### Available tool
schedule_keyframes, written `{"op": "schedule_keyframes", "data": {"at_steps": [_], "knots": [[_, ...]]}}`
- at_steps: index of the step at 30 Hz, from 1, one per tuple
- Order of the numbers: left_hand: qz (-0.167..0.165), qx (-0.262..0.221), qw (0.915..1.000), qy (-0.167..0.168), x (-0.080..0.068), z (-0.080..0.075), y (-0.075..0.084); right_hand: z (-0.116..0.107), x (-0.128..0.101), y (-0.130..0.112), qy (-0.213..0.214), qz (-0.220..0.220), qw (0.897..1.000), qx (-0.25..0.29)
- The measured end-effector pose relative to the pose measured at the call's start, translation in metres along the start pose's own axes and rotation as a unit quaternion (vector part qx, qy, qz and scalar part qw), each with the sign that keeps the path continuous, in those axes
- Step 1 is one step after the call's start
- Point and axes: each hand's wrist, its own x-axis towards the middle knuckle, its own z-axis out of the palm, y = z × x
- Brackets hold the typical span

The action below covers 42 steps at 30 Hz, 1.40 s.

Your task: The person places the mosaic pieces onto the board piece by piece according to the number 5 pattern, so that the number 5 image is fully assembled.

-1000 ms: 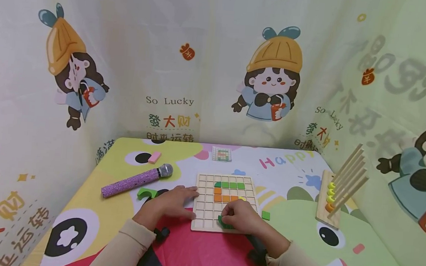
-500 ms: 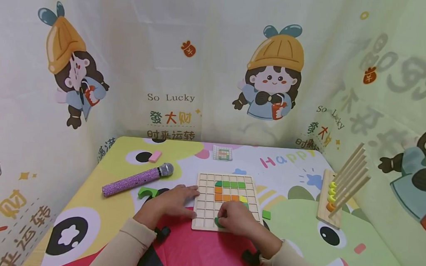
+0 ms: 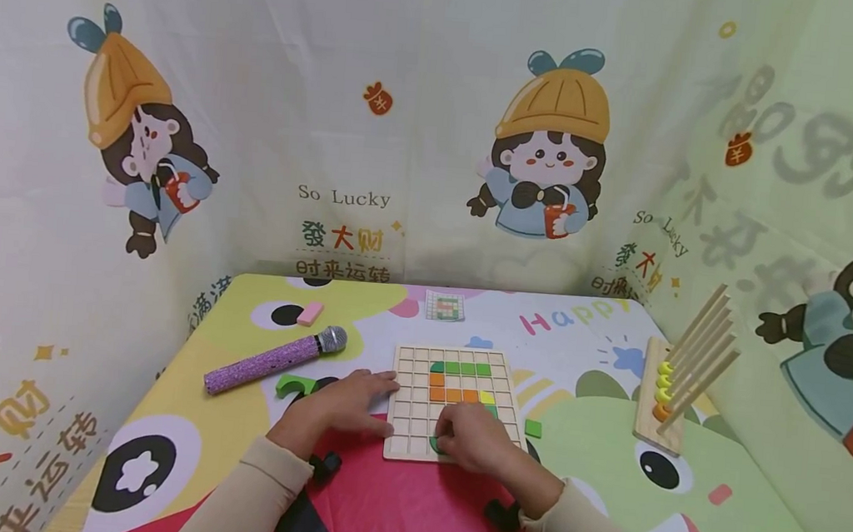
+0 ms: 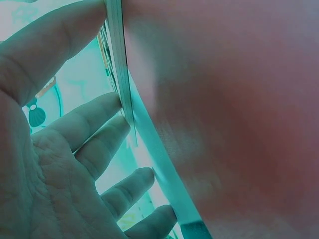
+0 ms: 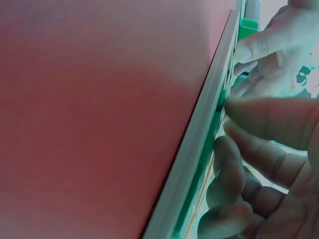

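Observation:
A wooden grid board (image 3: 409,427) lies on the table with green, orange and yellow pieces set in its upper cells. My left hand (image 3: 344,406) touches the board's left edge with fingertips and thumb, fingers spread and fairly straight; the left wrist view shows the same hand (image 4: 75,134) at the edge. Over the lower part of the board, my right hand (image 3: 480,439) pinches a dark green piece (image 3: 437,444) with thumb and fingers. In the right wrist view that hand (image 5: 264,159) has curled fingers low at the board. The hand covers much of the lower rows.
A purple microphone (image 3: 268,364) and a green arch block (image 3: 295,385) lie left of the board, a pink block (image 3: 310,314) farther back. A small pattern card (image 3: 444,307) sits behind. To the right are a loose green square (image 3: 533,429) and a wooden peg stand (image 3: 660,401).
My right hand has moved slightly left along the lower board, and the green piece has shifted left with it. In the last half second little has changed. The left hand has stayed put.

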Motion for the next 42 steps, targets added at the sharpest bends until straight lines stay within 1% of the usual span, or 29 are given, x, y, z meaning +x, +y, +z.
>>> {"op": "schedule_keyframes", "data": {"at_steps": [4, 8, 13, 17, 21, 25, 29, 34, 42], "knots": [[0.001, -0.004, 1.0000, -0.002, 0.000, 0.000, 0.001, -0.003, -0.003, 0.007, -0.007, -0.009, 0.998, 0.054], [-0.001, -0.006, 1.0000, -0.001, -0.001, 0.000, 0.002, -0.010, -0.006, 0.018, -0.014, -0.011, 0.994, 0.110], [0.001, -0.002, 1.0000, -0.001, 0.000, -0.001, 0.003, -0.023, -0.009, 0.039, -0.014, 0.011, 0.992, 0.127], [0.000, -0.002, 1.0000, -0.002, -0.001, -0.002, 0.003, -0.038, -0.015, 0.056, -0.005, 0.037, 0.992, 0.124], [-0.006, -0.004, 1.0000, -0.002, -0.001, -0.002, 0.003, -0.051, -0.023, 0.071, 0.007, 0.079, 0.991, 0.108], [-0.007, -0.004, 1.0000, -0.002, -0.001, -0.001, 0.002, -0.058, -0.028, 0.087, 0.015, 0.124, 0.990, 0.060], [-0.010, -0.005, 0.9999, -0.003, 0.000, 0.000, 0.002, -0.060, -0.032, 0.103, 0.007, 0.155, 0.988, 0.022], [-0.011, -0.006, 0.9999, -0.003, 0.000, 0.001, 0.002, -0.061, -0.035, 0.113, 0.000, 0.161, 0.987, 0.016], [-0.009, -0.010, 0.9999, -0.003, 0.000, 0.000, 0.001, -0.064, -0.033, 0.109, 0.005, 0.155, 0.988, 0.021]]}}
